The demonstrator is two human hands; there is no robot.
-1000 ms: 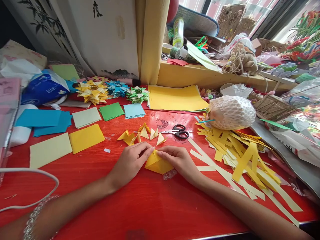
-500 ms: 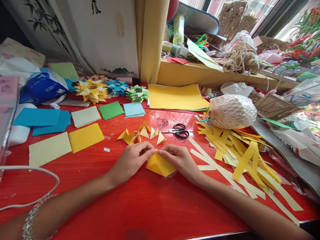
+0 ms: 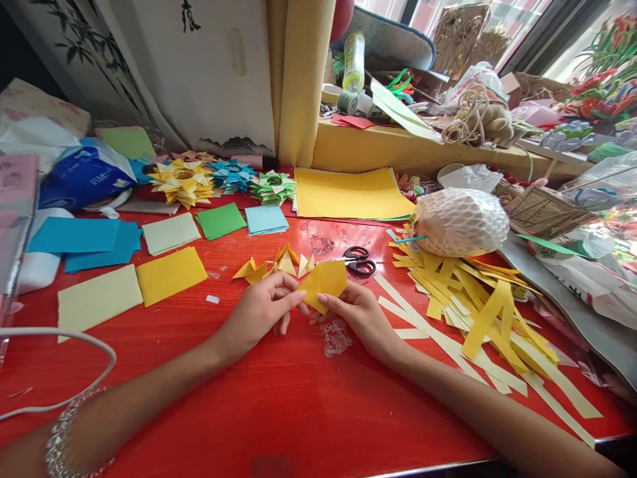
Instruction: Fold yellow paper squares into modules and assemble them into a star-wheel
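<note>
A folded yellow paper [image 3: 328, 280] is raised above the red table [image 3: 249, 411], pinched by both hands. My left hand [image 3: 271, 299] grips its left corner between thumb and finger. At its lower right edge, my right hand [image 3: 355, 309] is closed on it, thumb in front and fingers behind. Just past the hands lie small folded yellow and cream paper pieces [image 3: 251, 270], partly covered by the left hand. Black-handled scissors [image 3: 359, 260] rest behind the paper, their blades partly hidden by it.
Stacks of cut paper, including yellow [image 3: 172, 275] and green [image 3: 220, 221], lie at left. Folded paper stars [image 3: 184, 182] and yellow sheets [image 3: 351, 192] sit at the back. Paper strips [image 3: 478, 318] and a net-wrapped bundle [image 3: 460, 222] are at right; a white cable [image 3: 107, 345] curves at left.
The yellow paper has been lifted and turned from lying point-down toward me to standing up beyond my fingers. Both hands have shifted their hold on it, uncovering a mark on the table.
</note>
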